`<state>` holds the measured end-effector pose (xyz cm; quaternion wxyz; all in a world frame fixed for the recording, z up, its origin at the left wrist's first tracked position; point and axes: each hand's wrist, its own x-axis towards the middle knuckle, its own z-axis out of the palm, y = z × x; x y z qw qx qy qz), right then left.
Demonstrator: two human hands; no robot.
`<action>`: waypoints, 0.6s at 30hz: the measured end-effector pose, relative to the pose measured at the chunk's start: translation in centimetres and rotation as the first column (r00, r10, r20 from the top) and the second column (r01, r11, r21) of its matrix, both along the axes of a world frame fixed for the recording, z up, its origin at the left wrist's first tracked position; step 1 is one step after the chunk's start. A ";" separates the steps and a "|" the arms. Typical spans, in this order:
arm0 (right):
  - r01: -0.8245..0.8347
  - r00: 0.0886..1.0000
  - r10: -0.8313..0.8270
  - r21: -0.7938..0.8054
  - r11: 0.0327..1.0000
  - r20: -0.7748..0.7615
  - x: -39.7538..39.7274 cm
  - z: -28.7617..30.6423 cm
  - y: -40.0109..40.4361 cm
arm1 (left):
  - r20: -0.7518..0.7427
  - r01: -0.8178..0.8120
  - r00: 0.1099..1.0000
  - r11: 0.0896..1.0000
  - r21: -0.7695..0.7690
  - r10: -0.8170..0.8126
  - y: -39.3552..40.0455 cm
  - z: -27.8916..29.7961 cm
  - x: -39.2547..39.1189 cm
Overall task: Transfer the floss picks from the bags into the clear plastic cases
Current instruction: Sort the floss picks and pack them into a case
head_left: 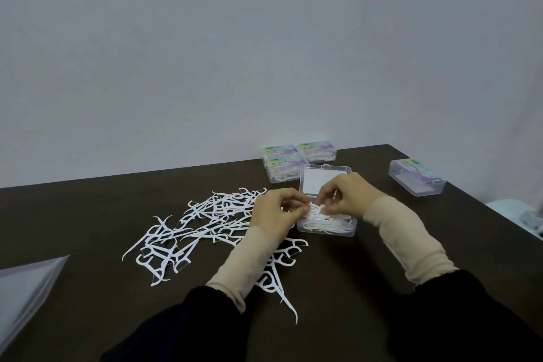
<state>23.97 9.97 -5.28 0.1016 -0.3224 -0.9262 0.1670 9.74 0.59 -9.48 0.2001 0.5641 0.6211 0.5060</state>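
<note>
Both my left hand (274, 209) and right hand (345, 192) pinch a small bundle of floss picks (316, 211) just over the open clear case (326, 225), fingers curled tight on it. More loose picks (199, 226) lie scattered on the worktop (338, 273) left of my fingers. They look light, springy and prone to tangle, so I judge the straight handles the best place to hold.

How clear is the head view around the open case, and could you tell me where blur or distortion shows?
Head view: soft, even light; the hands and floss picks in the open case smear together, so single picks are unreadable; the table edge bows from the wide lens; the bag at left is blurred.
</note>
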 end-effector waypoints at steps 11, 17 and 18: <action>-0.006 1.000 0.006 0.016 1.000 0.001 0.9 0.8 0.0 | -0.392 -0.084 0.915 0.995 0.049 0.097 0.1 -0.3 -0.2; 0.102 0.991 -0.100 -0.017 0.995 0.088 1.3 0.8 0.1 | -0.507 -0.092 0.857 0.996 0.017 0.088 0.2 -0.7 -0.2; 0.112 0.990 -0.110 -0.014 0.994 0.086 1.1 0.7 0.1 | -0.525 -0.091 0.847 0.996 0.011 0.083 0.2 -0.7 -0.2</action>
